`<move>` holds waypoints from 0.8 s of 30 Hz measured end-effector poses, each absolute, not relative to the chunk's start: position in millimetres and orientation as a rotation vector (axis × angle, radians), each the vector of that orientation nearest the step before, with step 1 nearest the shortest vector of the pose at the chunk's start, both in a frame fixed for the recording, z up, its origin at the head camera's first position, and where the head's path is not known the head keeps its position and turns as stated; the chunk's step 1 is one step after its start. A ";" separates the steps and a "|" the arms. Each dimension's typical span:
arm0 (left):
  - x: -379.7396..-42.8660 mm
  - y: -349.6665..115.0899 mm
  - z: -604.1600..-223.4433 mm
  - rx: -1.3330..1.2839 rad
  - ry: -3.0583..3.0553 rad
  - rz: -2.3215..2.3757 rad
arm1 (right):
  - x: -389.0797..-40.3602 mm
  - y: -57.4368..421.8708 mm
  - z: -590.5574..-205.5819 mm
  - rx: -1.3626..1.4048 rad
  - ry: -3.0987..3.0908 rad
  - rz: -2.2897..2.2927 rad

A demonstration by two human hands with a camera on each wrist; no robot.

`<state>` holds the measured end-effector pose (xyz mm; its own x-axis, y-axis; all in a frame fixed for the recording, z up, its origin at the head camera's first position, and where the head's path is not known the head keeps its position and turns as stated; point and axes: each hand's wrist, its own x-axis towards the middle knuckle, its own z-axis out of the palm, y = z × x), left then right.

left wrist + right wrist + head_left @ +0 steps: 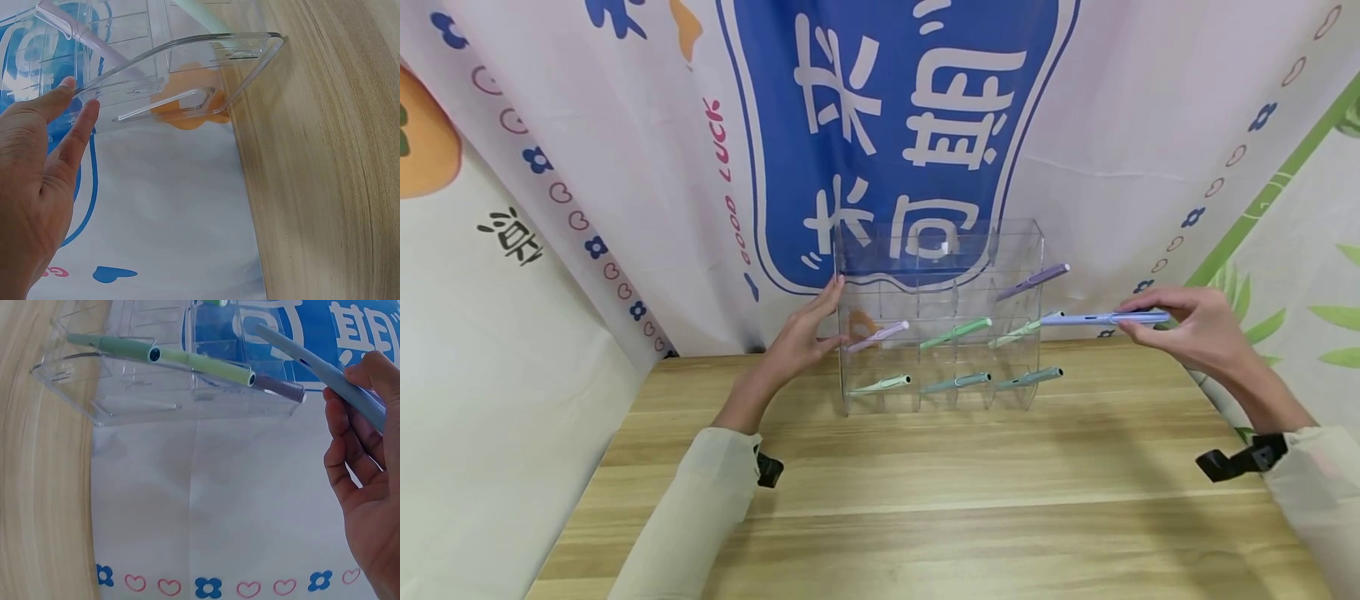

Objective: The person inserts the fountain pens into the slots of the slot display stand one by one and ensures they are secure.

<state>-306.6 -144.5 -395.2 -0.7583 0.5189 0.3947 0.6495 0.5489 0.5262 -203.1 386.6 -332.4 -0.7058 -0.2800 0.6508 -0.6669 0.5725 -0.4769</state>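
Observation:
A clear compartment rack (936,250) stands on the table, holding several slim capped pens slanted in its compartments. My left hand (805,325) holds the rack's left side, with thumb and finger at the edge of the clear panel (169,47). In my right hand (1202,321) a light blue pen (1075,318) is pinched between thumb and fingers, its free end pointing left. That end overlaps the rack's right edge in the head view. A purple pen (1033,282) and a pale green pen (1022,332) sit in the right column, close to it.
The other pens include a lilac pen (880,335), a green pen (957,332), a cream-green pen (880,384) and two teal pens, one (958,382) in the bottom row's middle. A printed cloth (1090,125) hangs behind the wooden table (925,500).

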 end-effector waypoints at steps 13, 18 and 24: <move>-305.7 -145.3 -396.3 -1.003 -2.570 -0.998 | -216.1 356.8 -322.9 0.850 -2.272 1.038; -306.1 -145.3 -396.7 -1.013 -2.563 -0.996 | -220.6 345.9 -321.8 0.875 -2.271 0.999; -306.6 -145.0 -396.3 -1.002 -2.569 -0.985 | -226.8 330.3 -318.6 0.875 -2.285 0.948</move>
